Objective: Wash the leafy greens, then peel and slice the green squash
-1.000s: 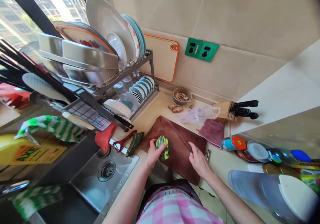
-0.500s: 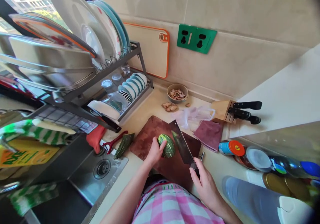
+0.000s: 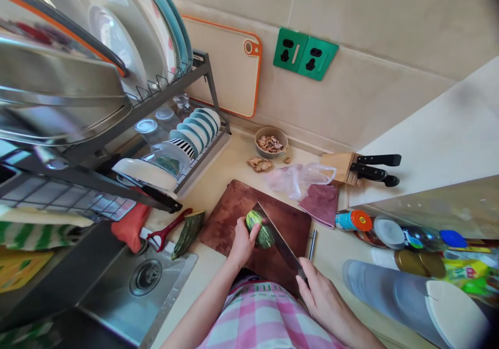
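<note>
My left hand (image 3: pixel 245 241) is closed around a piece of green striped zucchini (image 3: pixel 265 235), thumb on the near side, over the brown cutting board (image 3: pixel 226 208). In my right hand (image 3: pixel 317 286) is the handle of a cleaver (image 3: pixel 283 245). Its dark blade slants up and to the left, right beside the zucchini; whether the edge touches the skin I cannot tell. Another length of zucchini (image 3: pixel 188 234), its cut end pale, lies left of the board by the sink, next to a red peeler (image 3: pixel 166 230).
The sink (image 3: pixel 171 281) is at my left, below a dish rack (image 3: pixel 156 104) with plates and pans. Behind the board are a bowl of brown pieces (image 3: pixel 272 142), ginger (image 3: pixel 260 164), a plastic bag (image 3: pixel 298 178) and a knife block (image 3: pixel 340 167). Jars and a large jug (image 3: pixel 385 292) stand right.
The cleaver has moved left and turned, its blade now right against or beside the zucchini instead of apart from it. My left hand keeps its hold. The view has shifted slightly.
</note>
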### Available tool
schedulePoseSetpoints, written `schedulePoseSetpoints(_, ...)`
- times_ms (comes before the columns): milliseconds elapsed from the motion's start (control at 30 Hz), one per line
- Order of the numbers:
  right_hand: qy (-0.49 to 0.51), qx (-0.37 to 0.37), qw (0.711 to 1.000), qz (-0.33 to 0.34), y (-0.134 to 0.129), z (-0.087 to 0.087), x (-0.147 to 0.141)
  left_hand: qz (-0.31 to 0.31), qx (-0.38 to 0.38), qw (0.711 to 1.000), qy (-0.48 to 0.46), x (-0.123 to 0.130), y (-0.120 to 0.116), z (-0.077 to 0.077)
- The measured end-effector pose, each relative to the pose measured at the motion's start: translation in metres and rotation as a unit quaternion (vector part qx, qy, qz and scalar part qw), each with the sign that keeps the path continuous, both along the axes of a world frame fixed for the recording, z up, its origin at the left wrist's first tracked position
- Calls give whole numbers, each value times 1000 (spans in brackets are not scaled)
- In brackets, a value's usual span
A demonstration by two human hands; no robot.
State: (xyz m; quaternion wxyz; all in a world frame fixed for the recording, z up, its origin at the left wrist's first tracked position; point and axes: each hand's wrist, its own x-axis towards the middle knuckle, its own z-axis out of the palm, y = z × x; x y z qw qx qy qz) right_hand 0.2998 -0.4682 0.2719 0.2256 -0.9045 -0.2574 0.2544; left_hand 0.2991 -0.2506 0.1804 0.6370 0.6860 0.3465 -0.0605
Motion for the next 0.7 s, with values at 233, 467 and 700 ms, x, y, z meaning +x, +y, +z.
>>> schedulePoseSetpoints(233, 54, -70, 996, 15, 22, 5, 7, -15, -13, 1000, -3, 1, 5, 6)
schedulePoseSetpoints(467, 39, -91, 994, 34, 44, -9, 19, -19, -19, 1000, 2, 3, 10, 8)
schedulePoseSetpoints(700, 42, -175, 983, 31, 68, -56, 17, -38, 63, 996, -48, -2, 11, -2)
